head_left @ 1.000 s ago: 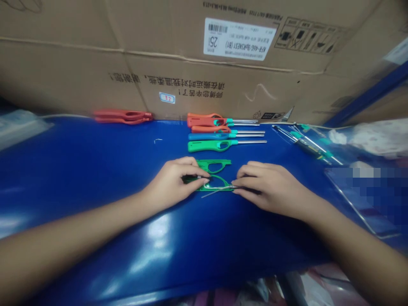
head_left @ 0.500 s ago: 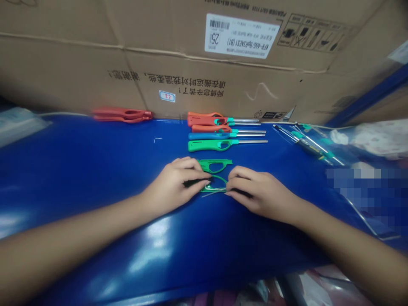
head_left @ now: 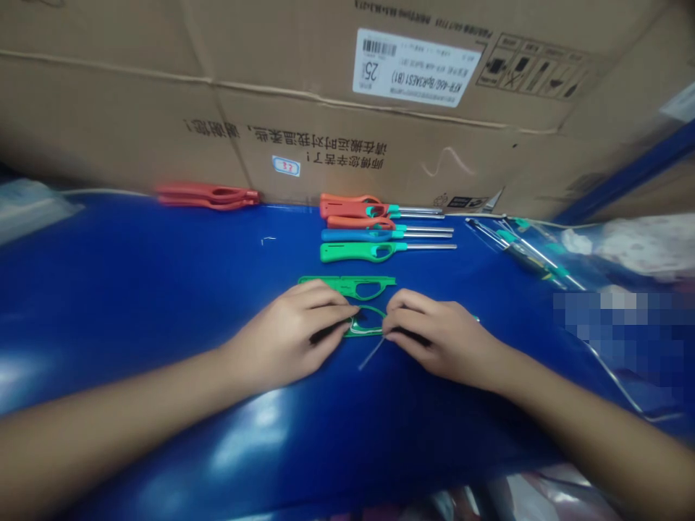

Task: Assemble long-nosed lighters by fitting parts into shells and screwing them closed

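Note:
Between my two hands lies a green lighter shell half (head_left: 365, 332), partly covered by my fingers. Its trigger loop shows, with a pale wire running along it. My left hand (head_left: 296, 329) is closed on the left part of this shell half. Thumb and fingers of my right hand (head_left: 439, 333) pinch its right end, where a thin, clear strand (head_left: 372, 353) sticks out toward me. Just beyond my hands, a second green shell half (head_left: 347, 285) rests on the table, its inner side up. What my fingertips press on is hidden.
Several long-necked lighters in orange, blue and green (head_left: 352, 252) lie in a row behind. Red shell halves (head_left: 206, 195) sit at the back left. Bagged metal tubes (head_left: 535, 253) lie at right. A large cardboard box (head_left: 282, 87) walls off the blue table (head_left: 179, 289).
My left hand has shifted slightly left and toward me, uncovering more of the far green shell half. The clear strand now points more steeply toward me. Both hands keep their hold.

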A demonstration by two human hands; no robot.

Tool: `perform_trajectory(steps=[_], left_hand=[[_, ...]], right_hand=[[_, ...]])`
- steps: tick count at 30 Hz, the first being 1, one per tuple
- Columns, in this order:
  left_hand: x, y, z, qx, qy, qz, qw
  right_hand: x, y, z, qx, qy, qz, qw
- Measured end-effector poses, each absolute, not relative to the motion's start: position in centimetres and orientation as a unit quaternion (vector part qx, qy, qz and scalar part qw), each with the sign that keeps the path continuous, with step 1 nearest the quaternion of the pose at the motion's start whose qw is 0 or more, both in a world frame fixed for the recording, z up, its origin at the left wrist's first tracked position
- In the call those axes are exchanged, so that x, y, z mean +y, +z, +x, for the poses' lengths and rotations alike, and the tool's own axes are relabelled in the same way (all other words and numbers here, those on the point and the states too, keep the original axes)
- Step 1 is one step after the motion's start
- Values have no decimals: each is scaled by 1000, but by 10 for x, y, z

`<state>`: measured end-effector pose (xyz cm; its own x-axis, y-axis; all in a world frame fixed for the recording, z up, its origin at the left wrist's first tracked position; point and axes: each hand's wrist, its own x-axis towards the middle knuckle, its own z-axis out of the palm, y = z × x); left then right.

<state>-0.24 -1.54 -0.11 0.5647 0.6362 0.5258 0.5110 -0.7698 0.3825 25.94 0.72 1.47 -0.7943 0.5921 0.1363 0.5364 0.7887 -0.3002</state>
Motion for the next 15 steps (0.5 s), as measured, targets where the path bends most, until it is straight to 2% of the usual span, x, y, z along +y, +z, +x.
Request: perform_trajectory(steps=[8, 15], left_hand=[[-11, -3, -5, 321, 339, 880, 87], [-18, 0, -8, 331, 266, 905, -21]], right_hand=[[7, 16, 261, -927, 167, -310, 128], [9, 18, 261, -923, 188, -312, 124]])
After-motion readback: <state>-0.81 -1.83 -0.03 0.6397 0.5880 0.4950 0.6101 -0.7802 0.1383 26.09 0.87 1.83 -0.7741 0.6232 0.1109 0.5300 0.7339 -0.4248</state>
